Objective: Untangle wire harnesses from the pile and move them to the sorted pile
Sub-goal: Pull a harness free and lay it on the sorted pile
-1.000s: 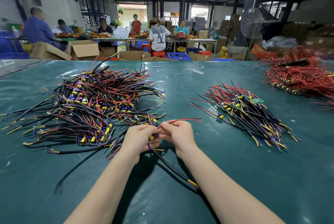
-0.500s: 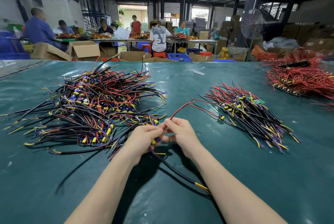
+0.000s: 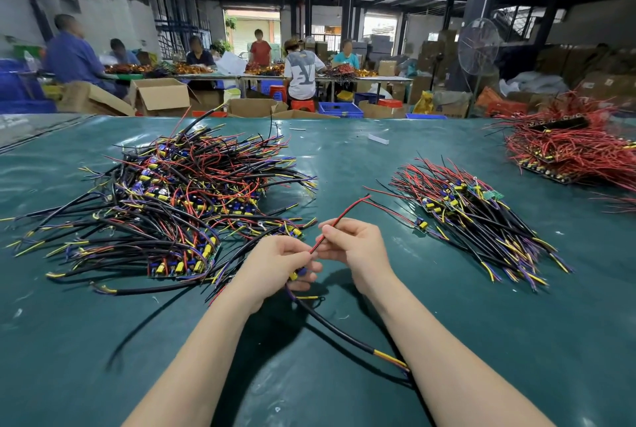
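In the left hand's [image 3: 275, 265] grip lies the harness [image 3: 344, 333].

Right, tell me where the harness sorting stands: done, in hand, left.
Done: a smaller, roughly aligned sorted pile lies on the right of the green table. In hand: one wire harness, the left hand gripping its component end and the right hand pinching its red wire, not yet laid down. Left: the bigger tangled pile on the left, so most of the job is still to do.
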Available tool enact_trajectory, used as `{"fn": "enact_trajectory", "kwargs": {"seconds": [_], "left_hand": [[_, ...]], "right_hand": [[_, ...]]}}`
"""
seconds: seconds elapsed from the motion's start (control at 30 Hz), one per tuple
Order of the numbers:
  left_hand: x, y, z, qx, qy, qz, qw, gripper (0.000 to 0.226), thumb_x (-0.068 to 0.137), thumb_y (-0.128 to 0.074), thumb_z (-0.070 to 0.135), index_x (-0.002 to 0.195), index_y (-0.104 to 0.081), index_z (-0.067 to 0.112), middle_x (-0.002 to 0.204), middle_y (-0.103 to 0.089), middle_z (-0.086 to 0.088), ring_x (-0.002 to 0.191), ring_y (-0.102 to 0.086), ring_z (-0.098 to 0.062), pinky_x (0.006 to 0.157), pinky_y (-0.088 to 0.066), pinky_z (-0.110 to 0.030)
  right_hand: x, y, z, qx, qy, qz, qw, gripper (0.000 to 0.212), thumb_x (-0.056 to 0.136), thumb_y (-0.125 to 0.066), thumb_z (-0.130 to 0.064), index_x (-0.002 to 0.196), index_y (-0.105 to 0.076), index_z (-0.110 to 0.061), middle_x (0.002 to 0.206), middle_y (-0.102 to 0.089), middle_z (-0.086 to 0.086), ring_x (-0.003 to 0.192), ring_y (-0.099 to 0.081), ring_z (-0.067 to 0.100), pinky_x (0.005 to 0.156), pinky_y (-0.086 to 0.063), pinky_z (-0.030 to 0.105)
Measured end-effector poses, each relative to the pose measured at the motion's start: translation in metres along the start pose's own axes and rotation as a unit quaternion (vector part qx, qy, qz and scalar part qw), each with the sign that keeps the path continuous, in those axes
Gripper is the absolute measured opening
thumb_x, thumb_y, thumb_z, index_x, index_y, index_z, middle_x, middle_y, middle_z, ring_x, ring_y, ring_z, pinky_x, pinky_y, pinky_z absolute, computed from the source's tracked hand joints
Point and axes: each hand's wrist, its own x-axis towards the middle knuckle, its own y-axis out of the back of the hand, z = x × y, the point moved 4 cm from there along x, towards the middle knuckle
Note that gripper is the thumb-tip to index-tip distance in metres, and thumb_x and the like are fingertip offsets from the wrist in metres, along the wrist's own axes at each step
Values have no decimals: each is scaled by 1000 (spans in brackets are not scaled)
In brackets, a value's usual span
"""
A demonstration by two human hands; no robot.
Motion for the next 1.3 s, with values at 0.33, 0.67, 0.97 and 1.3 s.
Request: {"fn": "enact_trajectory", "kwargs": {"seconds": [0.33,0.67,0.97,1.3], "left_hand": [[7,2,-1,252,-62,66,963,27,87,-48,8,64,-56,19,47,-52,5,45,-46,-11,59,-40,-26],[5,-4,-7,173,-3,8,985,28,85,-40,-6,86,-61,11,66,-64,1,54,-56,-8,41,-38,-14],[4,5,-8,105,23,32,994,31,84,-41,-3,76,-65,13,44,-59,5,37,-52,-6,40,-41,-13],[2,1,-10,75,-2,-6,997,28,91,-49,1,73,-66,14,60,-60,0,48,-56,-6,41,-40,-14]], "right_hand": [[7,9,4,-16,-18,46,999,17,89,-47,9,81,-60,0,56,-62,4,44,-60,6,48,-53,16],[13,34,2,6,3,204,979,16,85,-51,14,81,-57,0,63,-53,8,41,-57,5,46,-51,14],[14,29,-3,51,24,146,988,28,94,-43,2,71,-58,-7,60,-56,7,40,-58,6,45,-50,17],[14,39,-5,147,-23,165,975,28,95,-45,-6,71,-59,-6,45,-61,0,38,-59,9,40,-49,17]]}}
